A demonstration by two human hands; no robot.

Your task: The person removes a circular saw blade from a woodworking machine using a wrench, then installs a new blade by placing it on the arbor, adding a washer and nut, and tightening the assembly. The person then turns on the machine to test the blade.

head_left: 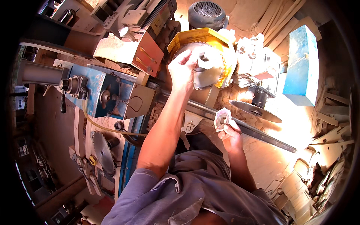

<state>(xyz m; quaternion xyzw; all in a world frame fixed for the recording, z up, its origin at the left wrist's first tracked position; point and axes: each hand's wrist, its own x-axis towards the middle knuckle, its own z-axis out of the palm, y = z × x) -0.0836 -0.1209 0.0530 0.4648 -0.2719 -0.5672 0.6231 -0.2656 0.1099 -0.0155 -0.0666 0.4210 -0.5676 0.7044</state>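
My left hand [183,69] reaches forward to a circular saw blade [210,77] mounted inside a yellow guard [202,34]. Thumb and fingers are pinched together beside the pale, glaring hub [204,61] of the blade; what sits between them, if anything, is too bright to make out. Lower and to the right, my right hand [231,137] grips a flat, angular metal-looking piece [222,119] with a round hole through it. That piece is held up, apart from the machine.
A motor [207,15] stands behind the guard. A second toothed blade [255,111] is mounted at right, beside a blue box-shaped part [301,67]. At left are a blue machine [108,92] and another saw blade [103,153]. A metal rail [262,138] crosses ahead; wood scraps [296,191] lie at lower right.
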